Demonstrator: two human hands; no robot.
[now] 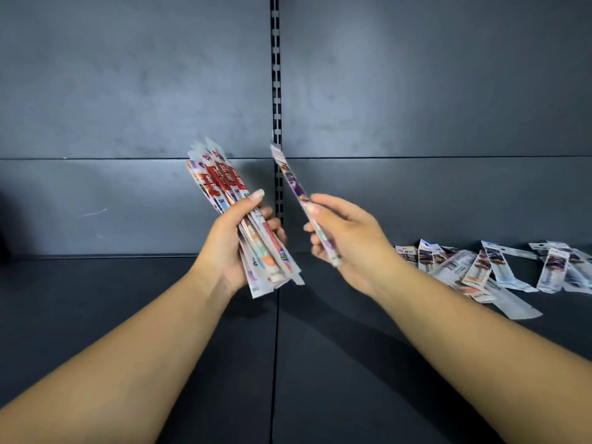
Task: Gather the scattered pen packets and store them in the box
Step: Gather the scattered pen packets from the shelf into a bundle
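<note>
My left hand grips a thick bundle of pen packets, red and white printed sleeves fanned upward above the shelf. My right hand pinches a single pen packet with purple print, held tilted just right of the bundle and apart from it. Several more scattered pen packets lie on the dark shelf at the right. No box is in view.
The dark grey shelf runs left to right with a seam down its middle. Behind it stands a grey back panel with a slotted upright at the centre.
</note>
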